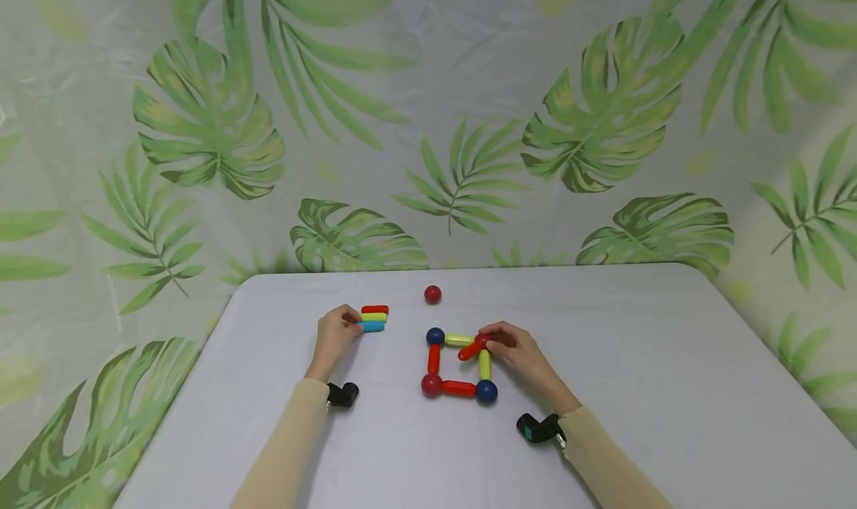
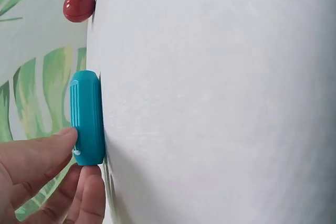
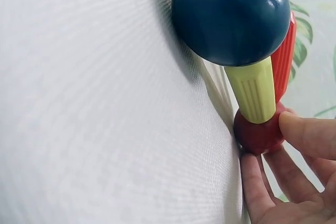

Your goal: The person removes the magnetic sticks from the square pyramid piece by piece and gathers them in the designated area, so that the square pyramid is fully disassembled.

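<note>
Head view: the right hand point(image 1: 518, 349) pinches a red ball point(image 1: 483, 340) at the square's point(image 1: 459, 365) far corner, a loose red rod point(image 1: 470, 351) leaning there. Left hand point(image 1: 335, 332) pinches the blue rod point(image 1: 373, 327) beside yellow and red rods. Beyond lies a lone ball point(image 1: 432, 295) on the white table point(image 1: 636, 360); leaf-print curtain point(image 1: 469, 122) behind.

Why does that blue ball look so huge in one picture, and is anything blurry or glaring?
Right wrist view: the blue ball sits close to the lens, so it looms, with a small glare spot on it. Left wrist view: the blue stick is sharp and the table evenly lit. Head view: soft light, faint shadows, slightly bowed edges.
</note>
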Demonstrator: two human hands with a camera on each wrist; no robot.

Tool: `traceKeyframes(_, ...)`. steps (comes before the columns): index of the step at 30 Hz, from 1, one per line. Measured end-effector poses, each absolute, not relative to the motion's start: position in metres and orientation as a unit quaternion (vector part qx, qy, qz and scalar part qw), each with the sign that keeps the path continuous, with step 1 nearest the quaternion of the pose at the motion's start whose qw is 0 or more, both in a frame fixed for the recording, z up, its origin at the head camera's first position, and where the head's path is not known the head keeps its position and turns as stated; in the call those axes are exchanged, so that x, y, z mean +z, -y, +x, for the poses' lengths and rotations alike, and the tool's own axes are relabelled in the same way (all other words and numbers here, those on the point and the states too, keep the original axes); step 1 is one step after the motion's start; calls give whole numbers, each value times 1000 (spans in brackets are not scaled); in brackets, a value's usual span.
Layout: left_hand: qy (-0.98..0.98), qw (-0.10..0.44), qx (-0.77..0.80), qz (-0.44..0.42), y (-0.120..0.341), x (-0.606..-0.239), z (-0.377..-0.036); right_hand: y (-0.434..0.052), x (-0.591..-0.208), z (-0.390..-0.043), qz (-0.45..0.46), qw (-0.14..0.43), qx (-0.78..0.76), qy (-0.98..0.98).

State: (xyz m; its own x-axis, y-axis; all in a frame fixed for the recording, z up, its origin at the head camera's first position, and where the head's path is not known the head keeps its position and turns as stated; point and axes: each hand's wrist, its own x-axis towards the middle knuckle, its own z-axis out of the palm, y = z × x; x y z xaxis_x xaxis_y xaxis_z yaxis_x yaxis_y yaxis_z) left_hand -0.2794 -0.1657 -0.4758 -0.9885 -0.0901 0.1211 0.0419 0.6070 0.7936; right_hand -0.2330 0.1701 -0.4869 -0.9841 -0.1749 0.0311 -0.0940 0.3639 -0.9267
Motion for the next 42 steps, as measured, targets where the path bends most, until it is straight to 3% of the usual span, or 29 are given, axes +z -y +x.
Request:
traceKeyframes(6, 910, 109, -399, -11, 148, -469, -274, -169, -487, -234, -83, 36, -550, -830)
traceKeyframes(9, 899, 120, -414, -77, 122, -463, -262, -170, -488, -234, -83, 39, -551, -830)
traceKeyframes(15, 860, -29, -443, -253, 60, -459, -237, -171, -489, -236, -95, 23, -548, -831)
traceKeyframes(19, 870, -21, -405, -280, 40, -463, -231, -169, -490, -237, -112, 24, -550, -827)
traceKeyframes(27, 843, 3, -487, -229, 51, -466, -234, -170, -490, -238, -107, 25, -553, -826)
traceKeyframes(35, 841, 83, -534, -34, 119, -469, -243, -169, -491, -236, -89, 33, -544, -834)
traceKeyframes(42, 873, 67, -483, 27, 159, -478, -260, -171, -493, -237, -91, 27, -547, -832)
